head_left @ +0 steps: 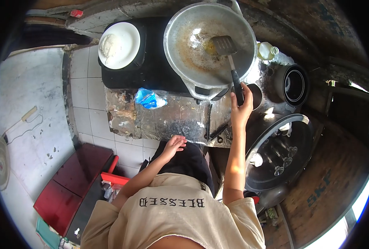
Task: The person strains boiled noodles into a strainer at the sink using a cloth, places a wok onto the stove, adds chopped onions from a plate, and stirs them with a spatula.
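Observation:
My right hand (242, 102) is wrapped round the black handle of a slotted spatula (224, 45). The spatula's blade rests inside a large metal wok (180, 25), over a small yellowish patch near the middle of its stained bottom. My left hand (176, 146) is held in front of my body near the counter's front edge, fingers apart and holding nothing. Nearest to it on the counter lies a blue and white plastic packet (149, 98). A white plate (130, 45) with a white lump (110, 45) on it stands on the black stove (155, 76), left of the wok.
Right of the wok are a bottle of yellowish liquid (267, 51) and a dark pot (294, 85). A large black basin (271, 182) holding glasses is beside my right forearm. A fan (1, 162) is at the far left, above a dark red surface (64, 182).

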Available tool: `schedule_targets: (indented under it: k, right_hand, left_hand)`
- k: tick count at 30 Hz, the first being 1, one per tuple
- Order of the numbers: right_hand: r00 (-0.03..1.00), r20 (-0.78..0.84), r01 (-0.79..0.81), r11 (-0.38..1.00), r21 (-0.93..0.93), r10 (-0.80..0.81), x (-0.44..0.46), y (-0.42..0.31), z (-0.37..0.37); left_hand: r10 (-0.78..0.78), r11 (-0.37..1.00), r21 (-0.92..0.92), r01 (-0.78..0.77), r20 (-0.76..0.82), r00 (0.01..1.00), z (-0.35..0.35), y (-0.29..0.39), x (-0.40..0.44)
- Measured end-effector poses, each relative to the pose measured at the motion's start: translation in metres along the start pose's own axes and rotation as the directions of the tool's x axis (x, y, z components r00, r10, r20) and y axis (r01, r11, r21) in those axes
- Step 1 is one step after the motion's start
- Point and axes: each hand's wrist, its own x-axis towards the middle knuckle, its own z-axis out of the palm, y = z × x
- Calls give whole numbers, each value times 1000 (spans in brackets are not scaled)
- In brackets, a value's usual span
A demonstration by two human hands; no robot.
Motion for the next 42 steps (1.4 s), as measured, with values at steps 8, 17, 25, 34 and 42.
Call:
schedule_targets:
  k: [8, 17, 25, 34, 42]
  right_hand:
    - [947, -24, -301, 910, 286, 321, -22, 17, -9]
    - [958, -285, -40, 998, -56, 23, -87, -43, -40]
    - [993, 98, -62, 998, 7, 61, -268, -90, -71]
    - [862, 30, -507, 862, 1, 506, -505, -72, -107]
    - [617, -250, -742, 658, 133, 746, -636, -90, -119]
  left_hand:
    - [33, 997, 74, -29, -61, 998, -15, -15, -10]
    - [23, 970, 241, 18, -166, 986, -58, -49, -23]
    - [-56, 881, 461, 101, -112, 992, -120, -81, -43]
    - [-86, 653, 756, 37, 26, 996, -157, -109, -53]
    - [-295, 378, 920, -109, 231, 927, -122, -158, 0]
